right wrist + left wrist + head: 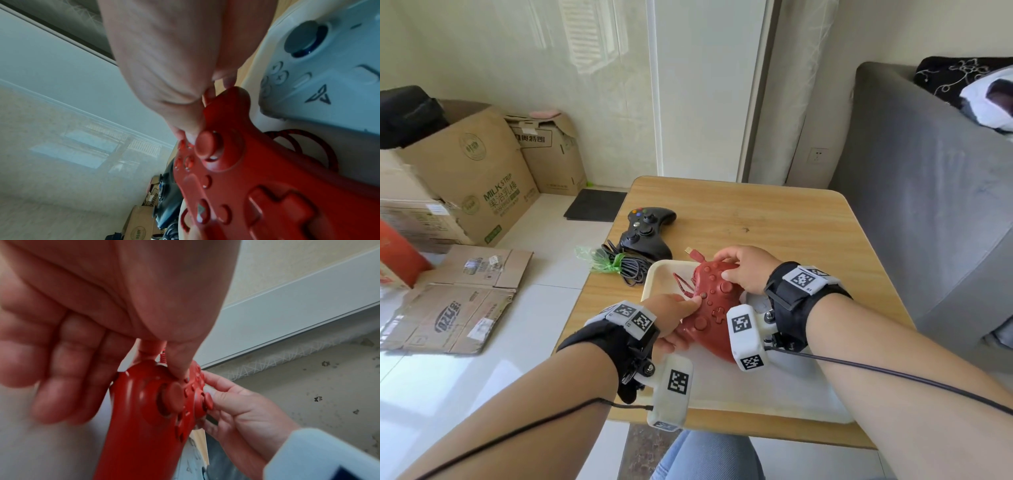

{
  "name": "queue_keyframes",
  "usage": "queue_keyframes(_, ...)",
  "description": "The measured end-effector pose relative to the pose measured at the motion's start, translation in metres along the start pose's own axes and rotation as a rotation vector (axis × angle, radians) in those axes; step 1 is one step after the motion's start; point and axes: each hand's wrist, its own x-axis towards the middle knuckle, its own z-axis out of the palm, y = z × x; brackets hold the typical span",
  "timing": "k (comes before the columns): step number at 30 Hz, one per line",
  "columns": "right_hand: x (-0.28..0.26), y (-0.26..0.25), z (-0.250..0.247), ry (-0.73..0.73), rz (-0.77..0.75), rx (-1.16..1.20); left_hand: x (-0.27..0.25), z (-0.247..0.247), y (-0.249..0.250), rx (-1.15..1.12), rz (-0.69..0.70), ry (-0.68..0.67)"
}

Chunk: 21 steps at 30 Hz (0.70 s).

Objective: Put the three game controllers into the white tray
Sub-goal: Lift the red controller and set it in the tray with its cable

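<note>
Both my hands hold a red controller [714, 308] [144, 426] [267, 186] low over the white tray [756, 387]. My left hand [681, 322] [92, 321] grips its near grip, thumb on the face. My right hand [726, 265] [164, 65] holds the far grip, thumb beside a stick. Its red braided cable [685, 286] [308, 146] trails into the tray. A white controller [329, 73] lies in the tray under my right wrist, hidden in the head view. The black controller [647, 233] [164, 203] rests on the table beyond the tray.
A bundled black cable with a green tie [619, 265] lies left of the tray on the wooden table [774, 212]. Cardboard boxes [465, 178] stand on the floor to the left. A grey sofa [928, 205] borders the table's right side.
</note>
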Motion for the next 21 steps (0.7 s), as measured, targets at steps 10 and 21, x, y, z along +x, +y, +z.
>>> queue_keyframes(10,-0.006,0.014,0.001,0.019,0.064,0.011,0.005,0.009,0.01,-0.2,0.072,0.191)
queue_keyframes(21,-0.014,0.025,-0.004,0.011,0.057,0.125,0.0,0.013,0.008,-0.263,0.072,-0.008)
